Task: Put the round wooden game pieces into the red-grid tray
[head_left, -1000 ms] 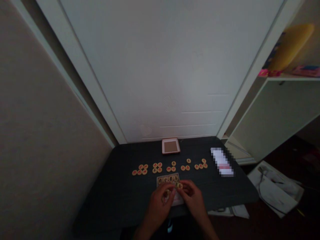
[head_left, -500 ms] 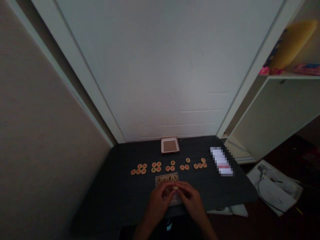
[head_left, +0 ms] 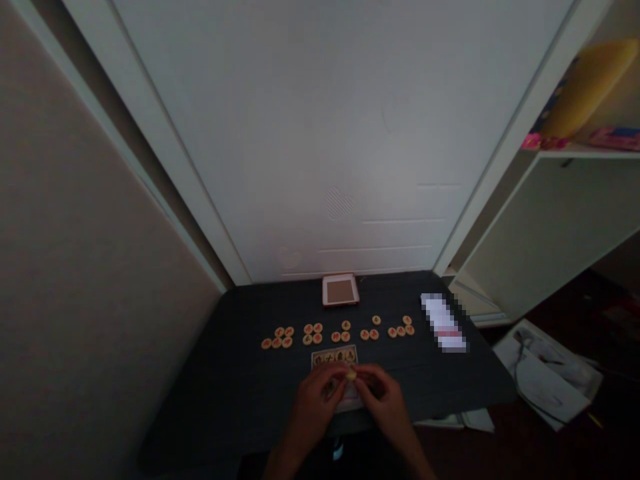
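Note:
Between the fingertips of both hands is a small pale round xiangqi piece (head_left: 351, 375). My left hand (head_left: 320, 393) pinches it from the left, and my right hand (head_left: 379, 392) from the right. Directly below them lies a shallow box (head_left: 354, 399) near the table's front edge, partly covered by my hands. Along its far side sits a row of xiangqi pieces (head_left: 339, 357) with dark characters. Farther back, several loose pieces (head_left: 277, 343), most with red characters, lie in small groups across the table.
The dark table (head_left: 240, 400) stands against a white panel (head_left: 310, 133). A red-edged box lid or tray (head_left: 340, 291) lies at its back. A pixelated pale object (head_left: 444, 323) rests at the right. Beyond the right edge, a white box with a cable (head_left: 550, 373) is on the floor.
The piece between my fingers has turned, so more of its face shows. My hands have barely moved, and the loose pieces lie as before.

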Available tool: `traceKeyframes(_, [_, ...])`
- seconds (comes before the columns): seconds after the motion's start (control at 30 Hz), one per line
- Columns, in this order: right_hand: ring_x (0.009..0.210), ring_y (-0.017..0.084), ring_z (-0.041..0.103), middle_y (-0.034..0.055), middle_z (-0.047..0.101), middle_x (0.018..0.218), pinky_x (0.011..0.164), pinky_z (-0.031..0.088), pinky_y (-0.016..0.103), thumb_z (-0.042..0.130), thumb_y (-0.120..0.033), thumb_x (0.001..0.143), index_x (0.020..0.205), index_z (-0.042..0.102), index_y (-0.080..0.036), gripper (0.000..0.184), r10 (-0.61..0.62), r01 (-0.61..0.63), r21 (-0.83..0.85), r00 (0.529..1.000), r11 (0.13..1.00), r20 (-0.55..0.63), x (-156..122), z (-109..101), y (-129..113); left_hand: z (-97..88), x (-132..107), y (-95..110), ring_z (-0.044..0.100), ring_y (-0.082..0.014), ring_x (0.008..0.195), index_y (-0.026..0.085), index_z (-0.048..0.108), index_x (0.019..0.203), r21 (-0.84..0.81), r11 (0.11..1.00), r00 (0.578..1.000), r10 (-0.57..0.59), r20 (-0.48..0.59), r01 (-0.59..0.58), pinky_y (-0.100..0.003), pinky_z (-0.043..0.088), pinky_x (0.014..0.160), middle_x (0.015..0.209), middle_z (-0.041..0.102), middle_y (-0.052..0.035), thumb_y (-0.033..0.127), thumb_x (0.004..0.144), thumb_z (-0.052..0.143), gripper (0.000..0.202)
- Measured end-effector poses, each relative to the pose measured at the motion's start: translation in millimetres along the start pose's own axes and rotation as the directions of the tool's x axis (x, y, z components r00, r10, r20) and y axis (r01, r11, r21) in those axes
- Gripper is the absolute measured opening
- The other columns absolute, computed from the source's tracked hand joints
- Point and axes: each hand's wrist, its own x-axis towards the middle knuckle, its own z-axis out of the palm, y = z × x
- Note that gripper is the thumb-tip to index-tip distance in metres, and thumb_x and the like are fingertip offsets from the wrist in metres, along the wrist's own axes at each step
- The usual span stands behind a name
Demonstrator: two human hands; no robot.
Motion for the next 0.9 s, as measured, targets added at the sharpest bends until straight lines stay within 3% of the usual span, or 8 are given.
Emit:
traceKeyframes(0.23, [0.086,0.027,0.072,0.0077,0.078,0.093,0.077,0.057,0.034,0.072,-0.052,0.083,0.097,0.076,-0.022,0.034,0.053,-0.055,-0.07,0.998,0.996,-0.032,0,-4,-4,4.0,-2,1,0.073,-0.0217,0.101,0.031,0.069,0.117,-0.079,0.99,0.993,-0.113,0.041,0.116,-0.034,0.06,0.089,0.113,0.077,-0.0009,0.034,0.09,0.065,0.027])
traceKeyframes(0.4, [0.089,0.027,0.072,0.0099,0.078,0.097,0.077,0.057,0.034,0.072,-0.052,0.083,0.098,0.075,-0.02,0.036,0.066,-0.067,-0.036,0.997,0.997,-0.048,1,-4,-3,5.5,-1,9,0.071,-0.0204,0.107,0.031,0.072,0.115,-0.104,0.987,0.991,-0.112,0.068,0.118,-0.033,0.056,0.096,0.118,0.075,-0.0003,0.033,0.093,0.061,0.025])
traceKeyframes(0.63, [0.086,0.026,0.072,0.0094,0.078,0.096,0.076,0.056,0.034,0.074,-0.052,0.082,0.097,0.076,-0.02,0.036,0.07,-0.071,-0.018,0.996,0.997,-0.056,3,-5,-1,1.6,1,15,0.072,-0.02,0.094,0.031,0.07,0.117,-0.09,0.988,0.988,-0.112,0.104,0.122,-0.032,0.058,0.086,0.115,0.075,-0.0015,0.035,0.092,0.063,0.027])
traceKeyframes(0.8, [0.084,0.025,0.072,0.0073,0.078,0.091,0.075,0.056,0.032,0.074,-0.051,0.081,0.097,0.076,-0.022,0.033,0.071,-0.071,-0.004,0.997,0.997,-0.039,3,-3,-6,2.7,1,15,0.069,-0.0212,0.102,0.033,0.069,0.12,-0.085,0.994,0.993,-0.06,0.102,0.069,-0.034,0.056,0.091,0.12,0.072,-0.003,0.031,0.094,0.061,0.028])
traceKeyframes(0.9, [0.084,0.024,0.072,0.0066,0.078,0.09,0.075,0.056,0.032,0.075,-0.052,0.08,0.095,0.077,-0.022,0.034,0.084,-0.083,0.015,0.996,0.996,-0.017,4,-3,-8,3.0,1,19,0.069,-0.0204,0.095,0.032,0.068,0.123,-0.076,0.996,0.992,-0.035,0.118,0.044,-0.033,0.058,0.085,0.115,0.072,-0.0045,0.031,0.095,0.059,0.03])
